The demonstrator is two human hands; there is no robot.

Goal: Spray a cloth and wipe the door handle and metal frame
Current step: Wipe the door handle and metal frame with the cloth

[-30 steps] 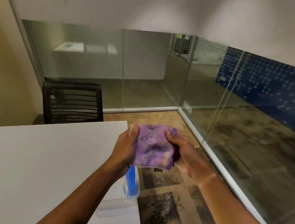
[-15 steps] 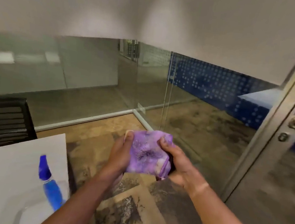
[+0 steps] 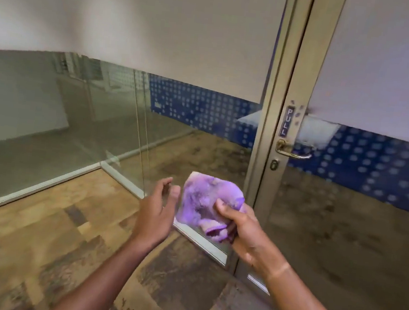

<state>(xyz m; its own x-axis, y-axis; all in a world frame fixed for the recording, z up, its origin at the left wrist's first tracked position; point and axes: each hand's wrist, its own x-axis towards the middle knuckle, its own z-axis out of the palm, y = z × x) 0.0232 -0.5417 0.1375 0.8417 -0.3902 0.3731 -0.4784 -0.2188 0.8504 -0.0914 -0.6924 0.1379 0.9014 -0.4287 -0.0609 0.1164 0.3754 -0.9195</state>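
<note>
A crumpled purple cloth (image 3: 202, 200) is bunched in my right hand (image 3: 243, 232), held at mid-frame in front of the door. My left hand (image 3: 157, 213) hovers just left of the cloth, fingers spread, holding nothing. Up and to the right, a brass lever door handle (image 3: 292, 150) juts from the beige metal door frame (image 3: 296, 63), under a small "PULL" plate (image 3: 288, 122) and above a keyhole (image 3: 274, 164). The handle is well beyond the cloth. The spray bottle is out of view.
A glass door (image 3: 356, 223) fills the right side, its upper half frosted. Glass partition walls (image 3: 75, 114) with a metal floor rail (image 3: 28, 189) run along the left and centre. Patterned wood-look floor (image 3: 48, 239) lies underfoot.
The view has swung right, away from the white table and blue spray bottle, bringing the door and handle close. My left hand has let go of the cloth; the right hand keeps it.
</note>
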